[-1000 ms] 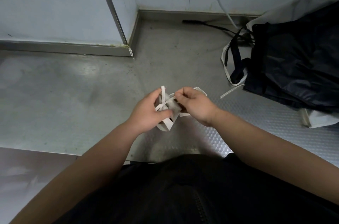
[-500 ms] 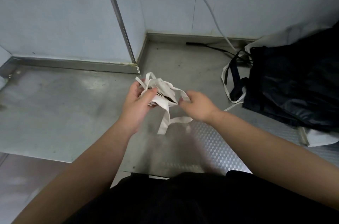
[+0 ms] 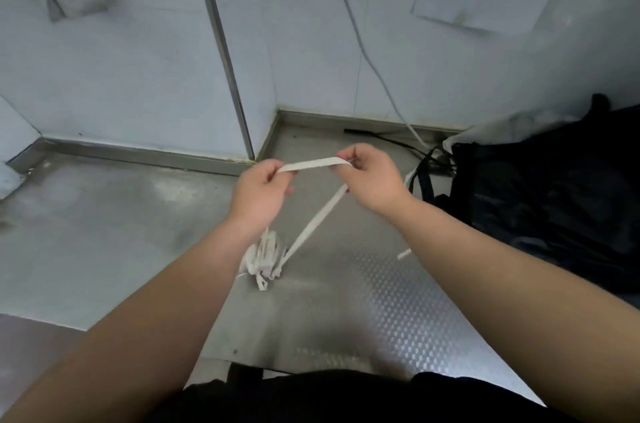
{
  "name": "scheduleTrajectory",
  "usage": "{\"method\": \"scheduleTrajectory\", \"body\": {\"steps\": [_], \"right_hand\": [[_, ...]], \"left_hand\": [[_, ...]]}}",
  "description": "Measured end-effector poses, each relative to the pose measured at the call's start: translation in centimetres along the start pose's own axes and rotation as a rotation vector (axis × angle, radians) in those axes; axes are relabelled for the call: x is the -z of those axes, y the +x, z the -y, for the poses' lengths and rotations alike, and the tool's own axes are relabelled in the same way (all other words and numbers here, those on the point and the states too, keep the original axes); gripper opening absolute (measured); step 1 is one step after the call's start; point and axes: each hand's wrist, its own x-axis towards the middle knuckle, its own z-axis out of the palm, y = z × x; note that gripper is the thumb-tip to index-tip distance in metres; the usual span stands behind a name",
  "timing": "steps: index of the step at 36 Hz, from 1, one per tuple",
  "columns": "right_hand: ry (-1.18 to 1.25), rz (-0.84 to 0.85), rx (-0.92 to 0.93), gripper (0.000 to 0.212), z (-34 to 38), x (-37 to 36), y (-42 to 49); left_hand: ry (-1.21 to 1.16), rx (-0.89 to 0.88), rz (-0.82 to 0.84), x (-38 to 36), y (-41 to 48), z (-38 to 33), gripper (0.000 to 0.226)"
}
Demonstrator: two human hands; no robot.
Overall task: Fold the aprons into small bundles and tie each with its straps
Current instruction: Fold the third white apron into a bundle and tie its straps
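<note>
Apron bundle point(image 3: 263, 255) white, dangles below left hand point(image 3: 258, 194); right hand point(image 3: 372, 180) apart from it, both hands pinch strap point(image 3: 311, 164) stretched between

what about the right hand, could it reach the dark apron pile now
Probably, once freed: the right hand pinches the white strap stretched to the left hand, but the dark apron pile lies just beside it with nothing between.

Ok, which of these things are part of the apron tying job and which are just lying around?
In the job: flat white fabric strap, held between left hand and right hand; small white fabric bundle; probably the heap of dark aprons.
Lying about: white wall cable; paper sheet on the wall; thin black cable.
</note>
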Motion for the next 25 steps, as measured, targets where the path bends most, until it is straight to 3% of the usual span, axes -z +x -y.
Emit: {"method": "scheduleTrajectory", "body": {"steps": [6,12,25], "right_hand": [[0.145,-0.008,-0.018,0.019,5.1,0.4,2.3],[0.344,-0.041,0.031,0.022,13.2,-1.2,4.2],[0.39,0.092,0.213,0.022,30.7,-8.5,6.0]], "left_hand": [[-0.458,0.108,-0.143,5.3,2.5,-3.8,0.017],[-0.751,0.105,0.061,12.7,3.9,-8.3,0.012],[-0.705,-0.181,0.135,28.3,7.3,-14.4,0.033]]}}
